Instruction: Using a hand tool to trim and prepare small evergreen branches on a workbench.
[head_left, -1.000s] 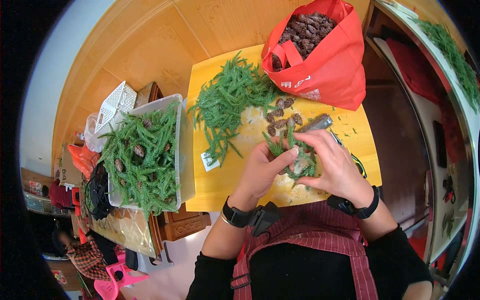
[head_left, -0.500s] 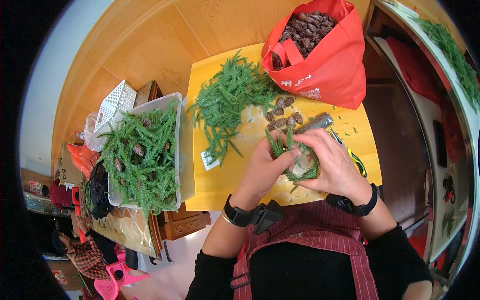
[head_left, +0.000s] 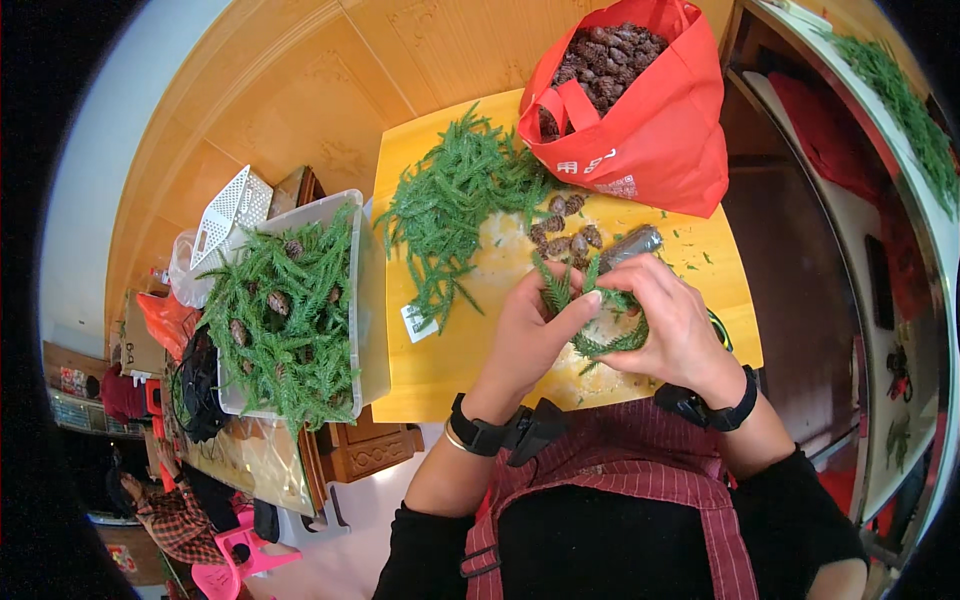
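Close over the table's front part, both my hands grip an artificial pine sprig (head_left: 612, 347) bent into a small ring. My left hand (head_left: 532, 328) is closed on the ring's left side, its thumb pressed at the top, with green tips poking up beside it. My right hand (head_left: 678, 322) curls round the right side; some of its fingertips are hidden. Just beyond the hands lie several small brown pine cones (head_left: 580, 243) and a dark cylindrical packet (head_left: 633, 245). Part of a yellow-and-black tool (head_left: 720, 328) shows past my right hand.
Loose pine sprigs (head_left: 455, 190) are heaped on the yellow table (head_left: 430, 375). A red bag (head_left: 640, 160) of pine cones stands at the back right. Left of the table, a clear bin (head_left: 357, 330) holds sprigs and cones. Another person (head_left: 180, 520) sits at far left by a pink stool (head_left: 240, 550).
The ring of pine sprig is turned slightly and shows more of its opening. My right hand has shifted a little, covering more of the yellow-and-black tool.
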